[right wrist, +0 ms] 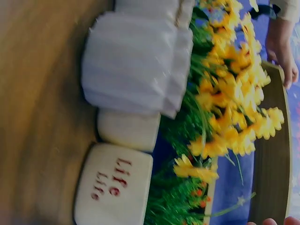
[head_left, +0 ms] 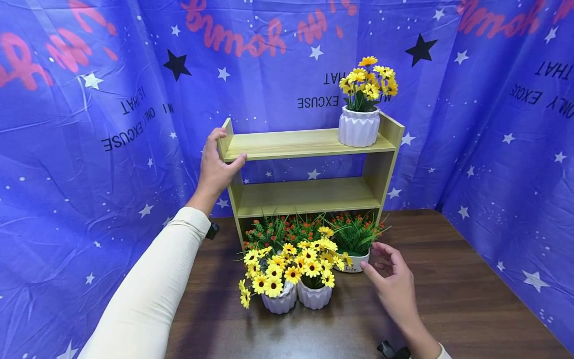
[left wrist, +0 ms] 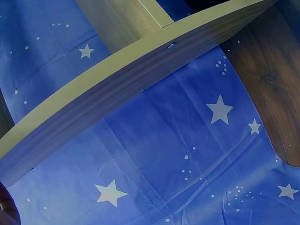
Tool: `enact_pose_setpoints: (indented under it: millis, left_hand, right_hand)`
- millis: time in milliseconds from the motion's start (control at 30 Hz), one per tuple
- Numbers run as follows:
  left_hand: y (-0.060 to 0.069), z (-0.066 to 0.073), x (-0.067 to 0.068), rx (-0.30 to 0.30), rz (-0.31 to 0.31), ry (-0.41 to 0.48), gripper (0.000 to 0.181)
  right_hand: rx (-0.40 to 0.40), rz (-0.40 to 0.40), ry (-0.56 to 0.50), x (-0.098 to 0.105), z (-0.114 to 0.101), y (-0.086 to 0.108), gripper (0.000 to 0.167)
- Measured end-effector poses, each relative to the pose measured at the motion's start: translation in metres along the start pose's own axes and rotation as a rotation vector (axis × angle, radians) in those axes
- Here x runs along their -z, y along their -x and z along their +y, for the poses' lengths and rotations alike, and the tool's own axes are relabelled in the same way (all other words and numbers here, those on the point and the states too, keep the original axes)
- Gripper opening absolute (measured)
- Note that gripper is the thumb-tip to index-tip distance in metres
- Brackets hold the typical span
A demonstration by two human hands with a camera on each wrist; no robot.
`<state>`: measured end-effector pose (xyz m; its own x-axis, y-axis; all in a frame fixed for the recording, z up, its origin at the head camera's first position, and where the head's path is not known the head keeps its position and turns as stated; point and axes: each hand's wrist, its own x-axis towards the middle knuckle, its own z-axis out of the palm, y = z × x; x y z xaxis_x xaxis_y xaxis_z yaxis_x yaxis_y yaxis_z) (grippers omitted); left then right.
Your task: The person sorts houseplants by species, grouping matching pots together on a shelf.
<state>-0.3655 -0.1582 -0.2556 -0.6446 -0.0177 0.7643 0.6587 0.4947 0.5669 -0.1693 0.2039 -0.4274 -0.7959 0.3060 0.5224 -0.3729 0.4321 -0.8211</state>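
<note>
My left hand (head_left: 216, 167) holds the upper left corner of a light wooden shelf (head_left: 309, 196), thumb at the front edge of its top board. In the left wrist view, the shelf's side panel (left wrist: 108, 86) crosses the picture, a bit of the hand showing at lower left. Close to the right end of a white oval pot (head_left: 358, 263) of red-flowered greenery is my right hand (head_left: 395, 281), fingers loosely bent and holding nothing. Two white ribbed pots of yellow daisies, one left (head_left: 280, 299) and one right (head_left: 315, 295), stand before the shelf.
A third ribbed pot (head_left: 358, 127) with yellow daisies sits at the right end of the top board. More red-flowered greenery (head_left: 264, 234) lines the shelf's bottom. A blue star-print cloth (head_left: 278, 75) hangs behind and beside the dark wooden table (head_left: 453, 279).
</note>
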Motion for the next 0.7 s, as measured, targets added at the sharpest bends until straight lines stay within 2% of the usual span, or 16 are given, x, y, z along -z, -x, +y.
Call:
enact_pose_setpoints:
  millis: [200, 433, 500, 700]
  left_hand:
    - [0.001, -0.001, 0.000, 0.003, 0.000, 0.000, 0.062]
    - [0.000, 0.000, 0.001, 0.009, -0.002, -0.005, 0.062]
    - [0.000, 0.000, 0.001, 0.005, -0.006, -0.007, 0.062]
    - [0.002, 0.001, 0.001, 0.009, -0.003, -0.009, 0.061]
  right_hand:
    - [-0.016, -0.066, 0.033, -0.013, 0.008, 0.015, 0.054]
    - [-0.153, -0.181, 0.055, -0.030, 0.020, 0.030, 0.052]
    - [-0.192, -0.205, 0.033, -0.035, 0.022, 0.033, 0.051]
    - [-0.242, -0.261, -0.021, -0.047, 0.031, 0.038, 0.052]
